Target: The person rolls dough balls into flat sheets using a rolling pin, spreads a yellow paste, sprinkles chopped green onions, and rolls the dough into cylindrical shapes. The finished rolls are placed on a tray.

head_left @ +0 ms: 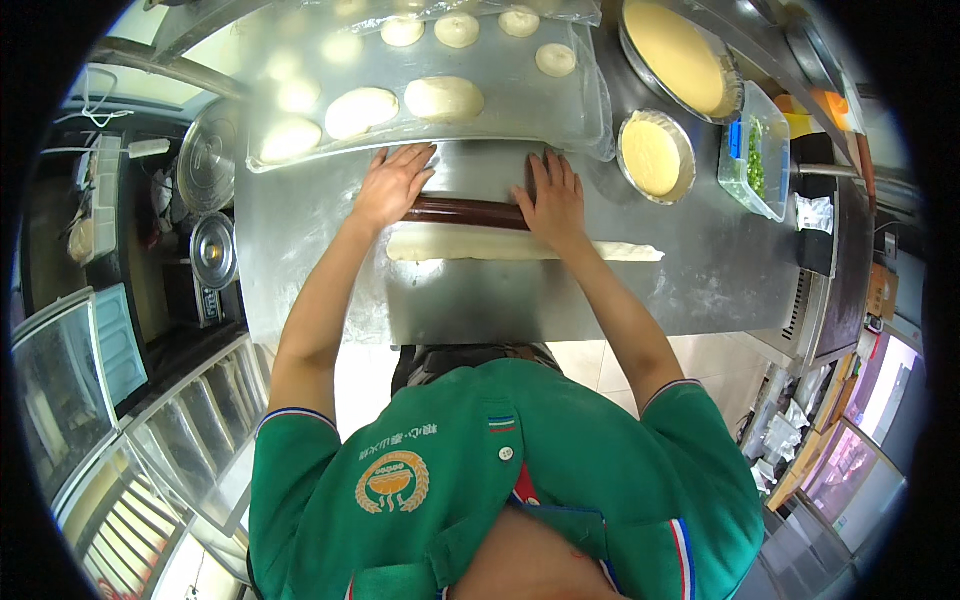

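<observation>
A dark brown rolling pin (468,212) lies crosswise on the steel table. Over its left end rests my left hand (397,185), palm down with the fingers stretched forward. My right hand (556,203) lies the same way over the right end, its fingers spread. Both ends of the pin are hidden under the hands. Just nearer to me, a long flat strip of pale dough (470,246) runs parallel to the pin. My right wrist passes above this strip and hides a bit of it.
Beyond my hands, a tray (520,128) holds several dough pieces (444,98), partly under clear plastic. At the far right stand a large bowl (735,95) and a smaller bowl (688,165) of yellow mixture. Beside them is a clear tub (770,205) of chopped greens. Round lids (213,250) stand left.
</observation>
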Action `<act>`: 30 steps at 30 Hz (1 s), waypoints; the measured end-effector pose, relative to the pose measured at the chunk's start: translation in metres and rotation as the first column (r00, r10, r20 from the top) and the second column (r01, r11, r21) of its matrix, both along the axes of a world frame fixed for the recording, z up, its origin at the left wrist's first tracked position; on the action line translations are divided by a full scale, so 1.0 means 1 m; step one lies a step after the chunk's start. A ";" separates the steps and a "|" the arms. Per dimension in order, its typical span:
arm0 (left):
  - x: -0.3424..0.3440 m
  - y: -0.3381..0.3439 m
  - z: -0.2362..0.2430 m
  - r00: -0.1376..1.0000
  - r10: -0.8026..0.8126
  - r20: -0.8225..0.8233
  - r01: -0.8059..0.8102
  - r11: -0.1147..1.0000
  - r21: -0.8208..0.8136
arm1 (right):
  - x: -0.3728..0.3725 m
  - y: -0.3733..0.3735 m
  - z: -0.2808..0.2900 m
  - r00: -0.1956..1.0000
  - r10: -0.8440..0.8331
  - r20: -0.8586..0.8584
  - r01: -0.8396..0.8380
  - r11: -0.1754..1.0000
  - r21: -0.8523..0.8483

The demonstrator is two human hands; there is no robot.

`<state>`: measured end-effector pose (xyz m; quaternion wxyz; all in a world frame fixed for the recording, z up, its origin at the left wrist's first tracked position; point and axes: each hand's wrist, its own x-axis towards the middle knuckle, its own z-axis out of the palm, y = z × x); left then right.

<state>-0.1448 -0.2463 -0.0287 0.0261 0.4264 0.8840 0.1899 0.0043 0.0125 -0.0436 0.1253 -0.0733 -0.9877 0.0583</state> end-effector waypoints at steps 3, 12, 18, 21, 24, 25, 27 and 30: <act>-0.028 0.018 0.019 0.992 0.074 0.104 -0.055 0.984 -0.171 | -0.044 0.031 -0.002 0.998 0.066 -0.025 -0.069 0.973 -0.221; 0.053 -0.033 0.013 0.987 -0.158 0.017 0.159 0.971 -0.178 | 0.022 -0.010 0.022 0.906 0.380 0.186 -0.380 0.924 -0.037; 0.046 -0.026 -0.003 0.961 0.276 -0.036 -0.278 0.956 -0.094 | -0.006 -0.040 0.002 0.995 0.060 0.082 -0.049 0.991 -0.128; 0.082 -0.036 0.004 0.954 0.297 -0.035 -0.298 0.937 -0.183 | 0.022 -0.053 0.006 0.977 0.046 0.209 -0.019 0.992 -0.128; 0.127 -0.055 0.003 0.943 0.329 0.046 -0.324 0.941 -0.095 | 0.062 -0.071 0.020 0.966 0.091 0.240 -0.060 0.989 -0.134; 0.138 -0.061 0.002 0.952 0.305 0.025 -0.302 0.949 -0.090 | 0.068 -0.073 0.023 0.970 0.104 0.221 -0.074 0.988 -0.139; 0.162 -0.075 -0.007 0.967 0.254 -0.016 -0.255 0.963 -0.085 | 0.088 -0.075 0.024 0.968 0.152 0.202 -0.132 0.985 -0.109; 0.200 -0.094 -0.016 0.975 0.208 -0.075 -0.212 0.976 -0.053 | 0.118 -0.076 0.024 0.956 0.254 0.148 -0.247 0.967 -0.063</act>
